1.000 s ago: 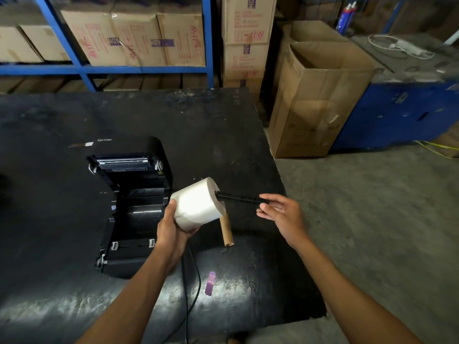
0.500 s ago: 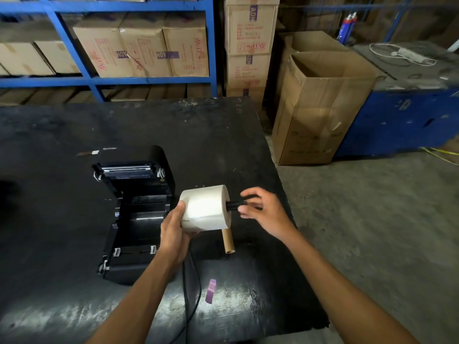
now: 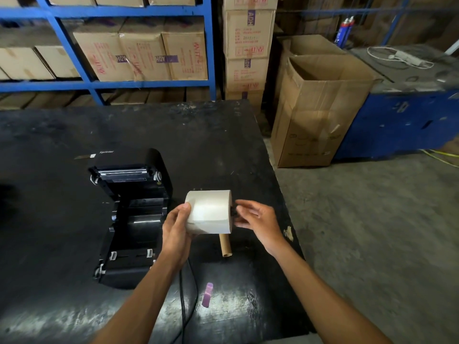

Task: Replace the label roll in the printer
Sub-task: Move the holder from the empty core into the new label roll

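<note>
the black table (image 3: 62, 135) ends just right of the hands; grey concrete floor (image 3: 372, 232) lies open beyond that edge. an open cardboard box (image 3: 318, 115) stands on the floor at upper right. the printer (image 3: 131, 214), black plastic with its lid raised, sits left of centre with its roll bay exposed. the left hand (image 3: 175, 232) grips the white, smooth cylindrical label roll (image 3: 210, 211) at its left end, held above the table at frame centre. the right hand (image 3: 258, 219) has loosely spread fingers at the roll's right end, where a black spindle (image 3: 233, 212) tip protrudes; contact cannot be determined. a brown cardboard tube (image 3: 225, 245) lies on the table below the roll.
</note>
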